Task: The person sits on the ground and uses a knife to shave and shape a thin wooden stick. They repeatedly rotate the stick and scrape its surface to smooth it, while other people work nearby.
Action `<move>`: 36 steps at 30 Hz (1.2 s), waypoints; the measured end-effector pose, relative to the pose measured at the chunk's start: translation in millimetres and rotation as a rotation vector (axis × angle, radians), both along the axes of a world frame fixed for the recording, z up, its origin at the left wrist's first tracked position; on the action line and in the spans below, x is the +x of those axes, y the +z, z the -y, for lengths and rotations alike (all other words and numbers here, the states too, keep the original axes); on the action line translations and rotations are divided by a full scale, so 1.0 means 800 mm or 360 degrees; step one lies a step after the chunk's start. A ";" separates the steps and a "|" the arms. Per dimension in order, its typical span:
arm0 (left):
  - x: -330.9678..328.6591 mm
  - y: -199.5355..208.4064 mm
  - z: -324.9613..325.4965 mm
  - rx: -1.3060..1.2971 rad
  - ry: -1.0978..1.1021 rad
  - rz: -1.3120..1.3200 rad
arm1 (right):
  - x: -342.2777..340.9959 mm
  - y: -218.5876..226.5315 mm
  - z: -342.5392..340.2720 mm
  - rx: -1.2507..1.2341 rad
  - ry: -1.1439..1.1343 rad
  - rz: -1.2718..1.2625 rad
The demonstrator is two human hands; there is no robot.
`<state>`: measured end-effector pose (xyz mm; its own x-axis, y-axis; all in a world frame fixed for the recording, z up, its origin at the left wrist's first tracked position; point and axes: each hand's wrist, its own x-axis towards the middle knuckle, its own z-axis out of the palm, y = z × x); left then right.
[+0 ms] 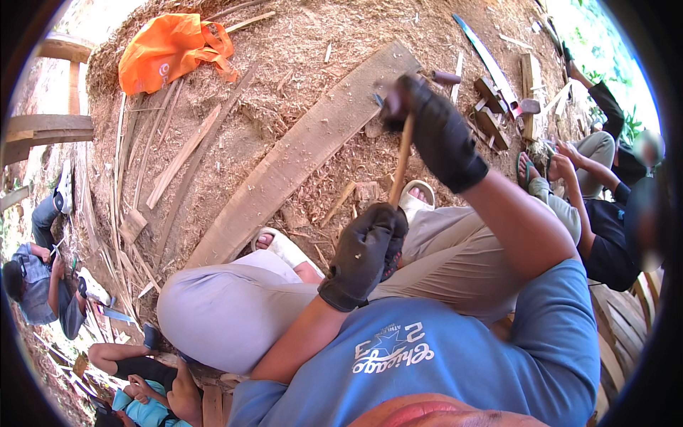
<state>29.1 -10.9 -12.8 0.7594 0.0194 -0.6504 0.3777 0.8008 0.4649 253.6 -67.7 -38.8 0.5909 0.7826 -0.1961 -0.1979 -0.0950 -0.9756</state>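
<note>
My left hand (364, 249), in a black glove, is closed round the lower end of a slim wooden handle (403, 164) in front of my lap. My right hand (442, 132), gloved too, is closed at the upper end, partly smeared by motion. It covers the dark top of this wooden-handled tool, so I cannot tell its kind. A small blue edge shows beside that end, over a long curved wooden plank (299, 160). The plank slants from beside my left knee to the far middle, with shavings scattered on it.
An orange bag (171, 53) lies far left, near thin wood strips (186, 153). Far right are a long saw blade (484, 57), wooden hand planes (491, 117) and a red-ended tool (528, 107). People sit at the right (605, 228) and left (50, 277).
</note>
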 end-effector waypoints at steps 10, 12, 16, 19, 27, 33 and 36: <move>0.003 -0.026 -0.007 0.1551 -0.0263 0.0026 | -0.043 -0.008 -0.005 -0.0358 0.0025 0.0339; 0.008 -0.031 0.003 0.1954 -0.0393 -0.0001 | -0.010 0.006 -0.021 -0.0441 -0.0417 0.0153; -0.011 -0.051 0.014 0.2107 -0.0452 -0.0150 | -0.073 -0.007 -0.015 -0.0586 -0.0173 0.0202; -0.006 -0.053 0.012 0.2261 -0.0452 -0.0075 | -0.087 0.008 0.000 -0.0669 0.0012 0.0307; -0.004 -0.045 0.022 0.2258 -0.0615 -0.0198 | -0.001 -0.021 -0.006 -0.0196 -0.0338 -0.0036; -0.009 -0.044 0.003 0.2347 -0.0490 -0.0100 | -0.062 -0.009 -0.012 -0.0381 -0.0179 -0.0026; -0.006 -0.034 0.011 0.2277 -0.0593 -0.0126 | 0.005 -0.004 -0.023 -0.0205 -0.0587 -0.0092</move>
